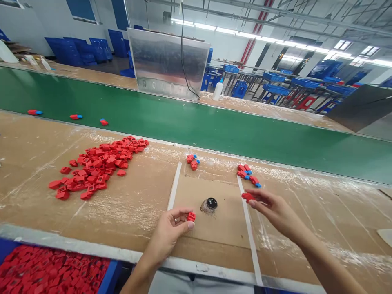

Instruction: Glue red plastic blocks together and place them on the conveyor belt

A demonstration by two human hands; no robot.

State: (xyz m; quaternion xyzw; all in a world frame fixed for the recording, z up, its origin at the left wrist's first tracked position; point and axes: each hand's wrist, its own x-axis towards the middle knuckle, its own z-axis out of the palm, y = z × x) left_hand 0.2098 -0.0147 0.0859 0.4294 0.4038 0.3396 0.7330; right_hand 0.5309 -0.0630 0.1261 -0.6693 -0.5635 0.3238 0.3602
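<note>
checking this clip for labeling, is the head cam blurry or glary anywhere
Head view: the left hand and right hand, each pinching a red piece, look sharp, without obvious motion blur; ceiling lights leave glare on the plastic-covered bench and the metal panel; the wide lens bows the green conveyor belt.

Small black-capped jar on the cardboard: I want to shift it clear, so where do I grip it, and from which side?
Pinch the jar around its clear body, below the black cap, coming from the near side. It appears tilted, cap up and to the right, so the round body gives opposed faces. The left hand is nearest.
</note>
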